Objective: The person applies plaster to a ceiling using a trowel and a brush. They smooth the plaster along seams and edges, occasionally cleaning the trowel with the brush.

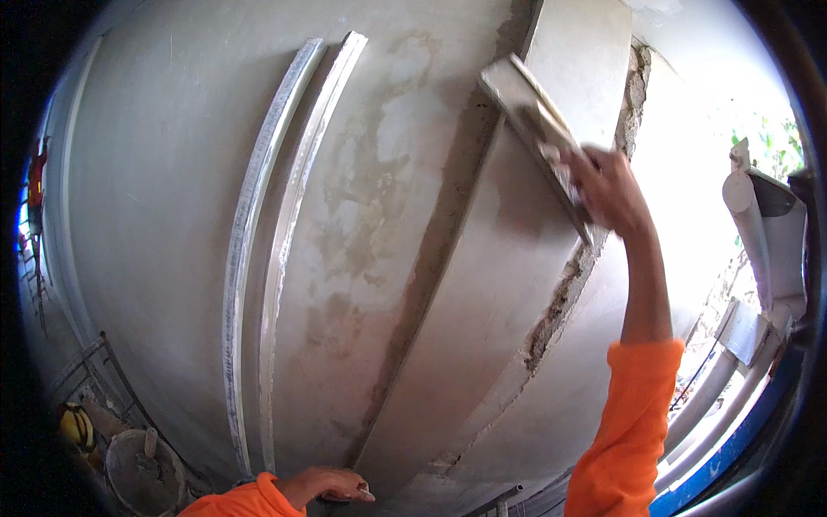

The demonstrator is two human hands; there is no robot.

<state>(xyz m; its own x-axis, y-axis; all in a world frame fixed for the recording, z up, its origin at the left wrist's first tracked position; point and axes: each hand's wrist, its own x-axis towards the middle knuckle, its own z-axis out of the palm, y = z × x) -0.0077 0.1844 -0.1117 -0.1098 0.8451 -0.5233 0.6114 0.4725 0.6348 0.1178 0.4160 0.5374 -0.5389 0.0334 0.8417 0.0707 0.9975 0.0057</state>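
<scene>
My right hand (607, 191) is raised at the upper right, its fingers wrapped round the handle of a long rectangular plastering float (525, 103). The float lies slanted against a smooth, pale plastered band (482, 284) of the wall, spanning its upper part; hand and tool are slightly blurred. Low in the view, my left hand (332, 485) is closed near the foot of the wall. Something dark shows beneath its fingers, too hidden to name. A rough, broken strip (558, 314) of bare mortar runs along the band's right side.
Two long pale straightedges (276, 233) lean on the wall at the left. A mortar-stained bucket (145, 472) stands at the lower left, beside a yellow-and-black object (77, 426). Pale pipes (745, 379) and a bright opening are at the right.
</scene>
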